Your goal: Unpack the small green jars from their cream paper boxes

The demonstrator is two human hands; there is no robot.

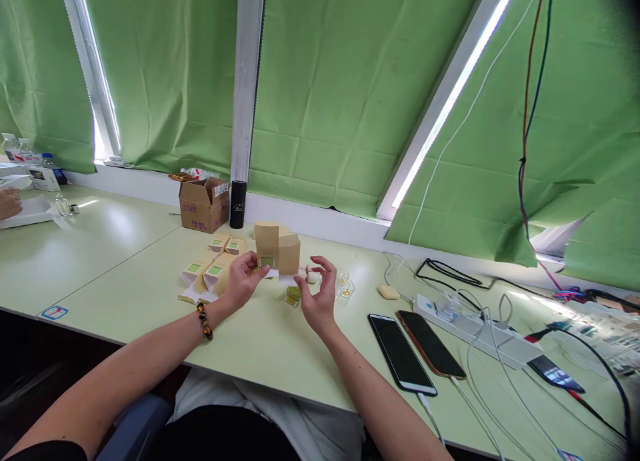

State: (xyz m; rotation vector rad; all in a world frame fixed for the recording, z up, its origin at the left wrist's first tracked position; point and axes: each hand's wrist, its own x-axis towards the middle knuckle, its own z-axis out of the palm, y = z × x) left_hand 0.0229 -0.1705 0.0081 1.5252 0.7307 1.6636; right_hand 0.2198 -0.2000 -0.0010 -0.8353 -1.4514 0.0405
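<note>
My left hand (245, 279) is closed on a small tan cardboard box (289, 256), thumb in front, holding it up above the table. The box stands partly unfolded, with a raised panel, a green-and-white window and white flaps at its lower edge. My right hand (320, 298) is at the box's right side, fingers curved and apart, the thumb tip close to a white flap; whether it touches I cannot tell. Below the box sits a small jar with a green top (293, 295). Behind my right fingers are a whitish round object (313, 276) and small clear cups (345, 286) with yellow spots.
Several similar tan boxes (203, 273) lie left of my left hand. Farther back stand a brown carton (203, 206) and a black tumbler (238, 205). Two phones (403, 354), a power strip (470, 331) and loose cables lie right. Another person's hand (10, 203) shows far left.
</note>
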